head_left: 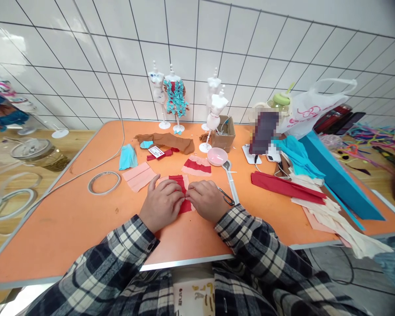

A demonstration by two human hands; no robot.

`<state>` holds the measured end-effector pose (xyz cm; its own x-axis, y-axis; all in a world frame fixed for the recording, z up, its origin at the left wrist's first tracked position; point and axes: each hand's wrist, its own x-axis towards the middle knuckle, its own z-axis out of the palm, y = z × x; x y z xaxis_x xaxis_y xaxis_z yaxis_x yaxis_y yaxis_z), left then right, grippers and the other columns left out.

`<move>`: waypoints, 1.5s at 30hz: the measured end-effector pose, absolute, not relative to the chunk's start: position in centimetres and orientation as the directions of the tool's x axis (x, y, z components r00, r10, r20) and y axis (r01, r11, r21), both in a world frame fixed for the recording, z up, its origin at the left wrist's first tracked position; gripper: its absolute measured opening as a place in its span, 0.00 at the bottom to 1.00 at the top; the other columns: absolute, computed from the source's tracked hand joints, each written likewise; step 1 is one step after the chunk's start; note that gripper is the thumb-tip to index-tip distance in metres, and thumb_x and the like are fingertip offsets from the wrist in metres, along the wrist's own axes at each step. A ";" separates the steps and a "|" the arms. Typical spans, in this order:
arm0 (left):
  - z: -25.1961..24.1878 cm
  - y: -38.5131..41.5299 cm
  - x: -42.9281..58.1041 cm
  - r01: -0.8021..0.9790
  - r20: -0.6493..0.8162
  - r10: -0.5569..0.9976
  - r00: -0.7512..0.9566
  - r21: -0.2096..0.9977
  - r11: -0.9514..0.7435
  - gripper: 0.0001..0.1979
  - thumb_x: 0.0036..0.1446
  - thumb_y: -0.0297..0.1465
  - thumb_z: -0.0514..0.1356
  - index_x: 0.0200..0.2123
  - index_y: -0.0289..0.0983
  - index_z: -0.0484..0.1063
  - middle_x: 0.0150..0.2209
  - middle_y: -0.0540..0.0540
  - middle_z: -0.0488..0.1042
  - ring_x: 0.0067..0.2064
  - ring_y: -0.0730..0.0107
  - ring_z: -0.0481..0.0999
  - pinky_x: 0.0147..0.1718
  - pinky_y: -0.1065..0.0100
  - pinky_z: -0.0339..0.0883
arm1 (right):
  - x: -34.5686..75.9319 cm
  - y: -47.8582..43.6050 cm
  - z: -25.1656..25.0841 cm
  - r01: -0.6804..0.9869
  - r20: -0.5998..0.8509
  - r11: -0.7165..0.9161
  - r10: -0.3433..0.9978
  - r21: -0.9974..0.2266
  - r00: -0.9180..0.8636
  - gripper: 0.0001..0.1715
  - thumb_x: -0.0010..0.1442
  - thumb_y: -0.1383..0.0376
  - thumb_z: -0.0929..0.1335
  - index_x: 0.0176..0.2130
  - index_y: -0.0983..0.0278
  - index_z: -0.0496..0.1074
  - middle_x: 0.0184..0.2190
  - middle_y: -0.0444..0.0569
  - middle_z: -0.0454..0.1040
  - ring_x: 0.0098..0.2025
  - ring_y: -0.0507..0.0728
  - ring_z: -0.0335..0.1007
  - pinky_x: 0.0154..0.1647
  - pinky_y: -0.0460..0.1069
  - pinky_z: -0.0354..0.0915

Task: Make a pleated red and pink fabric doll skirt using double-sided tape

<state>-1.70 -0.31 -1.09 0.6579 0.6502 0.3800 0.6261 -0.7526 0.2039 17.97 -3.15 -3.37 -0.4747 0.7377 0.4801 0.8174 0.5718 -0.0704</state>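
Both hands rest on the orange table [85, 219] near its front edge. My left hand [163, 202] and my right hand [206, 201] meet over a small red crepe piece [181, 184], fingers curled and pinching it from both sides. A pink layer shows under the red one. Small scissors [226, 197] lie just right of my right hand. My plaid sleeves cover both forearms.
Pink paper [138, 176], a light blue piece [128, 157], a pink-and-red ruffle [196, 166], a pink bowl [217, 156] and a tape ring [104, 182] lie beyond my hands. Small mannequins [175, 98] stand at the back. Red, cream and blue crepe sheets [292, 186] pile at the right.
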 end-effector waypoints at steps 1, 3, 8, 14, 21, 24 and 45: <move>-1.1 -0.3 -1.6 0.615 0.374 0.671 0.641 0.272 -0.740 0.08 0.58 0.29 0.56 0.34 0.40 0.77 0.40 0.45 0.79 0.48 0.56 0.74 0.61 0.41 0.48 | 17.9 -3.2 -3.3 0.815 0.482 0.579 0.725 -0.039 -0.492 0.11 0.69 0.63 0.62 0.39 0.62 0.72 0.43 0.51 0.75 0.40 0.58 0.62 0.40 0.55 0.55; -1.2 -0.3 -1.4 0.560 0.358 0.722 0.593 0.461 -0.688 0.08 0.57 0.30 0.57 0.32 0.38 0.76 0.40 0.43 0.78 0.45 0.58 0.74 0.55 0.48 0.59 | 17.7 -3.3 -3.3 0.807 0.512 0.590 0.694 -0.003 -0.506 0.11 0.69 0.66 0.61 0.40 0.63 0.72 0.43 0.52 0.75 0.39 0.58 0.62 0.39 0.55 0.54; -1.8 -0.3 -0.8 0.225 0.182 0.864 0.469 0.921 -0.317 0.09 0.56 0.35 0.61 0.30 0.36 0.76 0.38 0.43 0.77 0.41 0.61 0.75 0.45 0.60 0.68 | 17.2 -3.5 -3.3 0.761 0.686 0.635 0.612 -0.130 -0.393 0.14 0.70 0.66 0.59 0.40 0.63 0.72 0.42 0.52 0.74 0.40 0.57 0.65 0.42 0.54 0.59; -2.5 0.0 -1.0 -0.028 0.030 0.937 0.347 0.999 -0.022 0.13 0.54 0.40 0.66 0.38 0.38 0.80 0.53 0.41 0.75 0.56 0.55 0.71 0.57 0.56 0.63 | 16.5 -3.3 -3.4 0.277 0.478 0.433 0.870 -0.858 0.119 0.18 0.70 0.55 0.59 0.55 0.58 0.64 0.49 0.54 0.70 0.45 0.57 0.70 0.45 0.54 0.68; -2.2 0.1 -1.6 0.120 0.169 0.871 0.461 0.961 -0.250 0.26 0.57 0.43 0.64 0.59 0.47 0.70 0.72 0.47 0.48 0.71 0.53 0.46 0.69 0.52 0.41 | 16.3 -2.3 -4.6 -0.224 0.072 0.077 0.997 -0.971 0.030 0.60 0.56 0.54 0.73 0.70 0.59 0.33 0.38 0.47 0.75 0.45 0.57 0.74 0.53 0.58 0.66; -2.4 0.1 -1.6 0.134 0.164 0.848 0.503 0.955 -0.264 0.28 0.58 0.44 0.63 0.61 0.48 0.68 0.72 0.47 0.47 0.72 0.52 0.45 0.69 0.51 0.41 | 16.8 -2.2 -4.4 -0.214 0.027 0.048 0.995 -0.976 0.100 0.60 0.53 0.55 0.75 0.70 0.59 0.39 0.40 0.47 0.75 0.44 0.56 0.73 0.54 0.57 0.66; -2.1 1.4 -2.8 0.576 0.423 0.795 0.435 0.548 -0.607 0.16 0.62 0.37 0.58 0.52 0.42 0.73 0.60 0.41 0.64 0.59 0.53 0.63 0.59 0.46 0.57 | 32.3 -1.0 -1.9 0.798 -0.339 -0.417 0.897 -0.435 0.284 0.43 0.58 0.59 0.70 0.65 0.70 0.53 0.36 0.51 0.77 0.37 0.58 0.74 0.35 0.48 0.62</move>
<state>-2.78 1.38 -2.14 0.4347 0.7949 0.4234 0.5762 -0.6067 0.5476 32.34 -1.01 -1.87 0.2837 0.8971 -0.3386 0.7983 -0.4166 -0.4350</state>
